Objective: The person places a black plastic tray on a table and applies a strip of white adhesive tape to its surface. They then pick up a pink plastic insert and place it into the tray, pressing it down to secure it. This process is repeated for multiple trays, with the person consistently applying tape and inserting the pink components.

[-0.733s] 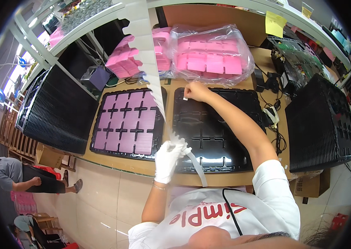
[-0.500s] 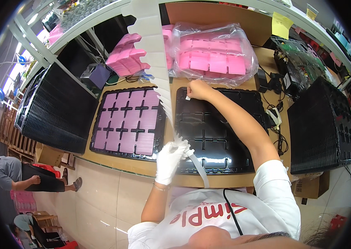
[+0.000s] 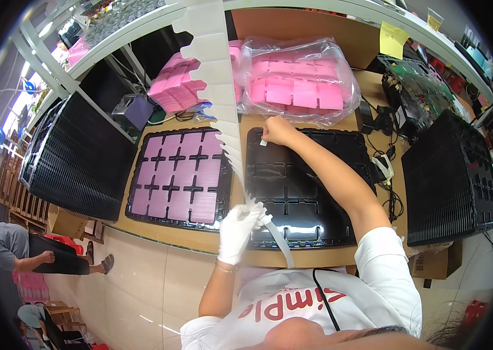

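My left hand (image 3: 238, 231), in a white glove, is closed on a long pale strip (image 3: 210, 76) with notched edges. The strip runs up past the shelf edge, and its lower tail curls down by the table's front. My bare right hand (image 3: 277, 130) is closed, with a small white sticker-like piece (image 3: 263, 142) showing at its fingertips. It is at the far left corner of a black plastic tray (image 3: 270, 195) with raised cross ridges. To the left lies a similar black tray (image 3: 134, 201) with pink sheets (image 3: 183, 170) between its ridges.
Stacks of black trays stand at left (image 3: 83, 154) and right (image 3: 450, 181). Pink dividers in a clear bag (image 3: 299, 81) sit at the back, beside loose pink dividers (image 3: 176, 83). Cables (image 3: 393, 198) lie right of the tray. Another person (image 3: 16, 248) is off to the left.
The whole view has shifted slightly. Both hands keep nearly the same places, the left on the strip and the right at the tray's far left corner.
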The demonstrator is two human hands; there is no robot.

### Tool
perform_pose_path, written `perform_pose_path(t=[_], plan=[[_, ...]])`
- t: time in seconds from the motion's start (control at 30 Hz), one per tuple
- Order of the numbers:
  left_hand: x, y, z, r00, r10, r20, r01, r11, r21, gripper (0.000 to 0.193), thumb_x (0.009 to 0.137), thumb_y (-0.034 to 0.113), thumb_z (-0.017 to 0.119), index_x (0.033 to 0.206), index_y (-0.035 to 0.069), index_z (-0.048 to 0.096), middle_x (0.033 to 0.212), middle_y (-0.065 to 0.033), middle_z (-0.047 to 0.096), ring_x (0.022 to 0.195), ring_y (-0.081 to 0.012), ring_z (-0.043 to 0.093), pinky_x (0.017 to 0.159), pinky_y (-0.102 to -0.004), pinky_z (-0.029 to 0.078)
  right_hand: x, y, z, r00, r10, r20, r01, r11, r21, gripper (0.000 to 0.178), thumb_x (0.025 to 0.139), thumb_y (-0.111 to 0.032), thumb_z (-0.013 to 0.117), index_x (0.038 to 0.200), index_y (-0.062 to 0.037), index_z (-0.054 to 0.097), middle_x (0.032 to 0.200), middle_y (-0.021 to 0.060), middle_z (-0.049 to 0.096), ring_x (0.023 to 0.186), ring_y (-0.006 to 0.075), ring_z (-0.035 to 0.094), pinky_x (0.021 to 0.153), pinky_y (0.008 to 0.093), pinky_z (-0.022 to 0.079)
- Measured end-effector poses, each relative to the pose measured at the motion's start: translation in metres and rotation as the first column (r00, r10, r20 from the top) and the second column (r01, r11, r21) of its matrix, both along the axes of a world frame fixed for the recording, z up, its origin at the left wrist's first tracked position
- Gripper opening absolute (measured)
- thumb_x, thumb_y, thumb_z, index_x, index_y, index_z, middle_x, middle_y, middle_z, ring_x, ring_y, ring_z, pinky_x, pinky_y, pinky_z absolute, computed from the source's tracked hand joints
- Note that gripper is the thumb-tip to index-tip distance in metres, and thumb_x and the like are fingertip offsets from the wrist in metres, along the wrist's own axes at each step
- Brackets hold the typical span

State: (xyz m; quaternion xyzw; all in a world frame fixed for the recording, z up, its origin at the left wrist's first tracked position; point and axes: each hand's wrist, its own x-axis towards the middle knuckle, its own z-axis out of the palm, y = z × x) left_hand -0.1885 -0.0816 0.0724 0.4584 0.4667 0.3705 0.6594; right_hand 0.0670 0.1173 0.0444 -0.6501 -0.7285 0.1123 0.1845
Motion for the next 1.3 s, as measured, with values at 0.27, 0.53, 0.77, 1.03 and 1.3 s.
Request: perform_pose_path(t=[0.27, 0.53, 0.77, 1.03, 1.3], plan=[[0.001, -0.001, 0.005, 1.0, 0.008, -0.012, -0.008, 1.0, 0.021, 0.02, 0.093, 0.017, 0.068, 0.101, -0.001, 0.063, 0.093, -0.0095, 0.07, 0.072, -0.0095, 0.065, 0.065, -0.0211, 0.051, 0.009, -0.025, 0.005, 0.891, 0.162, -0.423, -0.192, 0.981, -0.027, 0.021, 0.075, -0.02, 0.074, 0.079, -0.0002, 0.071, 0.082, 0.0176, 0.07, 0.078, 0.0252, 0.068, 0.073, 0.0348, 0.054], [-0.004, -0.011, 0.002, 0.987, 0.136, 0.086, -0.138, 0.99, 0.02, 0.024, 0.092, 0.017, 0.069, 0.106, -0.002, 0.063, 0.087, -0.0076, 0.068, 0.065, -0.0086, 0.061, 0.061, -0.0214, 0.048, -0.024, -0.163, 0.028, -0.132, -0.339, -0.931, -0.375, 0.887, -0.27, 0.012, 0.094, -0.01, 0.057, 0.096, -0.0004, 0.064, 0.085, 0.0069, 0.064, 0.074, 0.013, 0.06, 0.066, 0.0257, 0.05], [0.001, -0.037, 0.021, 0.985, 0.162, 0.062, -0.164, 0.986, 0.032, 0.024, 0.092, 0.018, 0.069, 0.106, 0.0, 0.064, 0.087, -0.0067, 0.069, 0.066, -0.0086, 0.06, 0.061, -0.0209, 0.047, -0.091, -0.269, 0.03, 0.712, 0.15, -0.686, 0.002, 0.977, 0.215, 0.01, 0.082, -0.01, 0.077, 0.086, -0.0034, 0.07, 0.069, -0.0003, 0.054, 0.059, 0.0069, 0.045, 0.054, 0.0235, 0.037], [-0.035, -0.042, 0.005, 0.982, 0.177, -0.063, -0.169, 0.979, 0.114, 0.015, 0.094, 0.017, 0.068, 0.096, 0.002, 0.065, 0.091, -0.0067, 0.07, 0.071, -0.0083, 0.063, 0.065, -0.0217, 0.05, -0.085, -0.26, 0.038, 0.735, 0.178, -0.654, -0.098, 0.983, 0.158, 0.009, 0.08, -0.009, 0.075, 0.087, -0.005, 0.07, 0.063, 0.0011, 0.045, 0.059, 0.0127, 0.047, 0.054, 0.0296, 0.039], [-0.039, -0.044, 0.002, 0.975, 0.201, -0.091, -0.191, 0.976, 0.107, 0.016, 0.092, 0.017, 0.07, 0.09, 0.002, 0.064, 0.088, -0.0073, 0.071, 0.068, -0.0076, 0.062, 0.062, -0.0216, 0.05, -0.091, -0.215, 0.017, 0.877, 0.342, -0.337, -0.405, 0.905, -0.134, 0.014, 0.078, -0.016, 0.07, 0.079, -0.0028, 0.064, 0.081, 0.0136, 0.065, 0.079, 0.031, 0.065, 0.072, 0.0412, 0.051]])
